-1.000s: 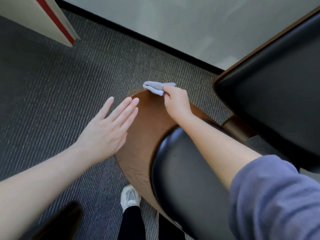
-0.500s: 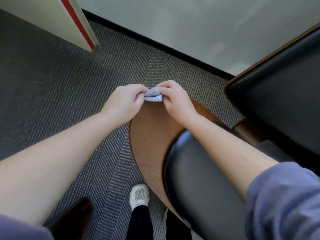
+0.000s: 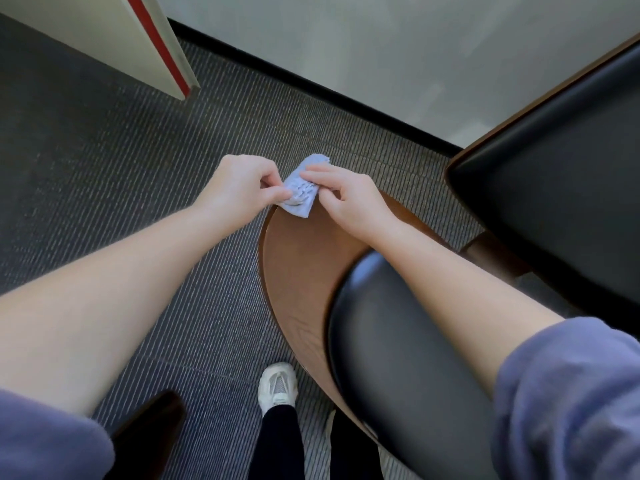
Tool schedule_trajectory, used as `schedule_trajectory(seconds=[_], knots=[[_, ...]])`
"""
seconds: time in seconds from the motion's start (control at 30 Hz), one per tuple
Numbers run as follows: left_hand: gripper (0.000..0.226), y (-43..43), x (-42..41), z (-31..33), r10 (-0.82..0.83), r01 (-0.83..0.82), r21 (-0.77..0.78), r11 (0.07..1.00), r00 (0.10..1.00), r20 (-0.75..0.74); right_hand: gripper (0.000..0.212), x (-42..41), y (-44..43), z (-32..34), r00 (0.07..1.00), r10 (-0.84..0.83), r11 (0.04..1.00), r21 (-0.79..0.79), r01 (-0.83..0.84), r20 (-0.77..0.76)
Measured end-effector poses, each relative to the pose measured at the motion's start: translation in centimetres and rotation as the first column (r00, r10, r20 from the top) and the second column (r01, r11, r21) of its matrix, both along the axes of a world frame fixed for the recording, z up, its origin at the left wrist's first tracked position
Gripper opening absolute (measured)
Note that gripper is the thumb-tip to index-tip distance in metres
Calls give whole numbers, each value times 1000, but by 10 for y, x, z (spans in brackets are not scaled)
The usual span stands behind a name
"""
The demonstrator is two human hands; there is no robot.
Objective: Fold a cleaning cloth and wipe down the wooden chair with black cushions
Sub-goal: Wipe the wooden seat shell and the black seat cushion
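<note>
Grey ribbed carpet [image 3: 104, 168] is seen underfoot, bounded by a black baseboard [image 3: 311, 88] and a pale wall [image 3: 381, 46]. Small light-blue cleaning cloth [image 3: 300, 192] is held at the near rounded end of the wooden chair [image 3: 298, 271], crumpled and partly folded. Its lower corner is seen over the wood edge; whether they touch cannot be told.

The cloth's left edge is pinched by the left hand [image 3: 239, 185], thumb and curled fingers closed on the fabric. Its right side is gripped by the right hand [image 3: 349, 199], with one finger laid along the upper edge and the rest curled onto the cloth. Both hands are kept close together, with only the cloth between them.

Below the hands, the brown wooden shell is seen curving round a glossy black cushion [image 3: 398, 341], which is crossed by the right forearm. A larger black cushioned panel [image 3: 554, 202] with a thin wooden rim is seen at upper right, and a dark wooden piece [image 3: 491, 258] is visible between the two cushions.

Purple-blue sleeves [image 3: 571, 393] are pushed up on both arms. A white shoe [image 3: 278, 386] and a black trouser leg [image 3: 277, 441] are seen on the carpet beside the chair. A dark blurred object [image 3: 145, 431] is seen at lower left, not identifiable. A cream panel with a red stripe [image 3: 138, 39] is seen at upper left.
</note>
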State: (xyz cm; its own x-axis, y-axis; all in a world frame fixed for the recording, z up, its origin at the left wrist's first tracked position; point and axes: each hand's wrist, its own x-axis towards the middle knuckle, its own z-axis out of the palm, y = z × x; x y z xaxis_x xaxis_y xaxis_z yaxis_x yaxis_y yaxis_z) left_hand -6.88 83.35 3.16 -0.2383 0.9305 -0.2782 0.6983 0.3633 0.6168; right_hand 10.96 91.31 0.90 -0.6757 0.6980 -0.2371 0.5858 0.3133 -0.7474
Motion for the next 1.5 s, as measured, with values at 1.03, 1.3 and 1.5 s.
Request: schedule_trajectory(seconds=[1.03, 1.3, 1.5], knots=[[11, -183, 126, -69, 644, -651, 24, 758, 754, 128, 37, 40, -113, -67, 803, 595, 589, 665, -460, 28], [15, -232, 199, -102, 700, -689, -129, 713, 694, 167, 41, 96, -153, -101, 701, 708, 496, 644, -582, 88], [18, -258, 246, -122, 721, -674, -256, 693, 658, 217, 34, 141, -180, -119, 662, 746, 509, 584, -632, 66]])
